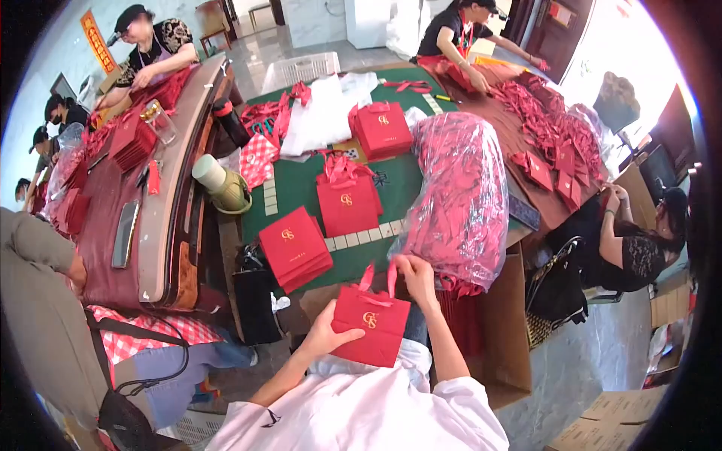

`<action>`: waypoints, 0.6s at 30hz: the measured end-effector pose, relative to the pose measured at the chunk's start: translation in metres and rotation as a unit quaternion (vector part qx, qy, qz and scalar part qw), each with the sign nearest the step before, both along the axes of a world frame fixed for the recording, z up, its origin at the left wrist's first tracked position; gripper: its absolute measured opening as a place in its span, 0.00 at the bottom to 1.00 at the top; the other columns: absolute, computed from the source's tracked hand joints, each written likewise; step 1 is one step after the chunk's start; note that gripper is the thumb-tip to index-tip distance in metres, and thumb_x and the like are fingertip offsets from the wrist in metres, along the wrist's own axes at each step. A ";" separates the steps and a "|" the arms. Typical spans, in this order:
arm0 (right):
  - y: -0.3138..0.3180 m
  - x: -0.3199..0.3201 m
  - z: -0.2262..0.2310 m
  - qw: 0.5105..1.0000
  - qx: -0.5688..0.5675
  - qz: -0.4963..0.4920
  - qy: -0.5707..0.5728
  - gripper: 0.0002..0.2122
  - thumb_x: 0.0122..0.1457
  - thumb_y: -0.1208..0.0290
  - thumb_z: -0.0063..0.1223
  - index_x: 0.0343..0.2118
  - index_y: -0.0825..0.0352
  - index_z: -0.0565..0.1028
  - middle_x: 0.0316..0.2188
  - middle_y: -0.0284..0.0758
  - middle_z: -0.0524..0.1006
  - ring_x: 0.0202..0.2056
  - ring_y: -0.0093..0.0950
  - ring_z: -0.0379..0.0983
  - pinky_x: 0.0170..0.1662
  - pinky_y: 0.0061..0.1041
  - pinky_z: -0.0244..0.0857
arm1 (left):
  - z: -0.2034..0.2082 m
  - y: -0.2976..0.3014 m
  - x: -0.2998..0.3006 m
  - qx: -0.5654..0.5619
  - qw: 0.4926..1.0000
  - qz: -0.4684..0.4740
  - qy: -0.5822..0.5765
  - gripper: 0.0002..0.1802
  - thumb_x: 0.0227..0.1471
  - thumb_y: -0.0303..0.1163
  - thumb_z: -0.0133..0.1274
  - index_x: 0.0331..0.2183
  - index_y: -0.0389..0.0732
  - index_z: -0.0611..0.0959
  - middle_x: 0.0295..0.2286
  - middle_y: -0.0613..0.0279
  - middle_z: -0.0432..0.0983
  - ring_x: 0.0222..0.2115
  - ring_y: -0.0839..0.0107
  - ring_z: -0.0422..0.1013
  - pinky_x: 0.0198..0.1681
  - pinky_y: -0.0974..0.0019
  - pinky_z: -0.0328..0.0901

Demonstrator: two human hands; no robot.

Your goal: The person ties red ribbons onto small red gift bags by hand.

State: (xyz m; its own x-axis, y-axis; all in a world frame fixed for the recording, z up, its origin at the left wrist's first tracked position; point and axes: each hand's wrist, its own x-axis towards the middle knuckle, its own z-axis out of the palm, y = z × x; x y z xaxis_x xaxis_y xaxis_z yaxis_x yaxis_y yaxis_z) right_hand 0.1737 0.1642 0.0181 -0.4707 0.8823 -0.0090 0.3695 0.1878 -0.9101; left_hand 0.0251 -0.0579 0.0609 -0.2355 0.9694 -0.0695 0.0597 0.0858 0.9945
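Observation:
A small red paper gift bag (pixel 385 340) with a gold emblem is held in front of my body. My left hand (pixel 325 335) grips its left side, with the thumb across the front. At the top right of the bag, my right hand (pixel 416 279) pinches a pink ribbon (pixel 392 279). Another ribbon loop rises from the bag's top, and a strip lies across its upper front. Just beyond, a stack of flat red bags (pixel 295 248) rests at the table edge. A red bag with ribbons (pixel 348 207) lies behind that stack.
A large clear plastic sack of pink ribbons (pixel 462 199) fills the right side of the green table (pixel 297 180). More red bags (pixel 381 129), a capped bottle (pixel 218 180) and white plastic (pixel 322 113) lie around. An open cardboard box (pixel 508 338) stands at right. Other people work at neighbouring tables.

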 end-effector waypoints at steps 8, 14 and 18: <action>-0.047 -0.007 -0.034 0.955 0.295 0.037 -0.016 0.03 0.56 0.73 0.56 0.31 0.66 0.78 0.29 0.41 0.74 0.32 0.45 0.72 0.34 0.41 0.66 | 0.021 0.052 -0.053 0.079 0.982 0.091 -0.147 0.36 0.50 0.20 0.58 0.59 0.36 0.62 0.52 0.56 0.70 0.53 0.69 0.67 0.58 0.63 0.61; -0.050 -0.021 -0.046 0.928 0.371 -0.022 -0.007 0.03 0.52 0.72 0.60 0.28 0.62 0.78 0.27 0.37 0.73 0.31 0.40 0.72 0.32 0.38 0.65 | 0.001 0.147 -0.112 0.214 0.963 0.145 0.070 0.34 0.51 0.24 0.58 0.56 0.35 0.62 0.51 0.50 0.71 0.52 0.62 0.69 0.55 0.62 0.63; -0.050 -0.021 -0.049 0.930 0.367 -0.025 0.010 0.03 0.52 0.72 0.60 0.27 0.63 0.77 0.27 0.36 0.73 0.30 0.39 0.71 0.31 0.37 0.65 | -0.013 0.187 -0.130 0.059 0.963 0.171 0.202 0.42 0.45 0.27 0.64 0.57 0.32 0.59 0.51 0.36 0.68 0.52 0.44 0.68 0.53 0.54 0.66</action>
State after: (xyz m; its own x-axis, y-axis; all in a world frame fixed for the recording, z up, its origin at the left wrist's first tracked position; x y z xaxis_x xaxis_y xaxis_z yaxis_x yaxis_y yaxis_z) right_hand 0.1525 0.1147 -0.0310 -0.4227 0.6677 0.6127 0.3792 0.7444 -0.5496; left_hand -0.1050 0.1292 0.0477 -0.5267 0.8263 0.1995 0.4312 0.0574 0.9004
